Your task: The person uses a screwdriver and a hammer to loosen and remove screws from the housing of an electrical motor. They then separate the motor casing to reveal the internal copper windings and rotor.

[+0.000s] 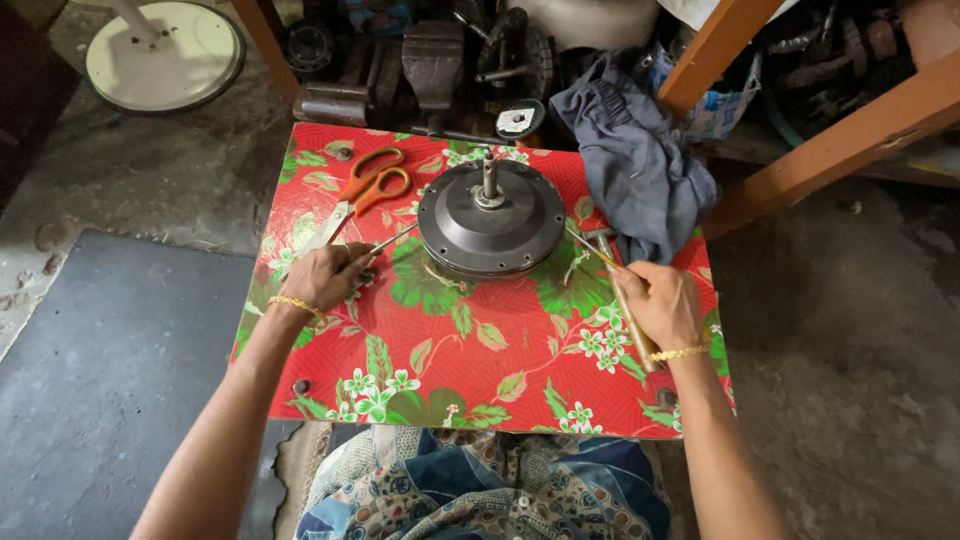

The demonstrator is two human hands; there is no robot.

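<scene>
A round dark grey motor housing (490, 222) with a short upright shaft sits on a small table covered in a red flowered cloth (450, 350). My left hand (325, 277) grips a thin metal rod (388, 242) whose tip reaches the housing's left rim. My right hand (660, 303) grips another thin tool (590, 250) that points at the housing's right rim. Under the right hand lies a wooden-handled hammer (628, 310). Both wrists wear gold bracelets.
Orange-handled scissors (365, 190) lie at the table's far left. A grey-blue cloth (635, 160) hangs over the far right corner. Metal parts and a vise (432, 60) crowd the floor behind, with wooden beams (830, 140) to the right and a white round disc (165, 55) far left.
</scene>
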